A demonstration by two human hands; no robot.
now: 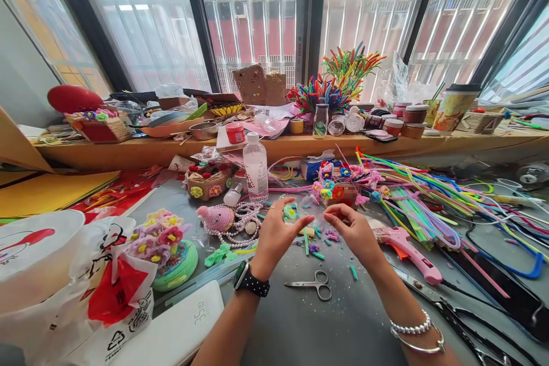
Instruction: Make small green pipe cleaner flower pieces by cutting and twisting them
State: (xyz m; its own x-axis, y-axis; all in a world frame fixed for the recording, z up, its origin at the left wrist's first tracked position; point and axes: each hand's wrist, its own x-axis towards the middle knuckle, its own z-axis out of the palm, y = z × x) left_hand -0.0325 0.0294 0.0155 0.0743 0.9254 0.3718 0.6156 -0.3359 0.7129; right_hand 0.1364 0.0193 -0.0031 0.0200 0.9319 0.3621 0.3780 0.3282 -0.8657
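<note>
My left hand [278, 235] is over the middle of the desk, its thumb stretched toward the right and its fingers curved apart from it. In the gap shows a pale green fuzzy piece [291, 210]; whether the fingers touch it cannot be made out. My right hand [352, 231] faces it with thumb and fingertips pinched together, and anything between them is too small to name. Below both hands lie small scissors [315, 284]. Cut bits of green and purple pipe cleaner [316, 255] are scattered between the hands. A pink glue gun [409, 253] rests beside my right wrist.
Left stand a pipe-cleaner flower pot [174, 266], bead strings [231, 234], a plastic bag [115, 286] and a white power bank [189, 326]. A bottle [256, 168] and flower basket [343, 191] are behind. Right lie large shears [446, 309], a black phone-like slab [510, 297] and loose pipe cleaners [429, 183].
</note>
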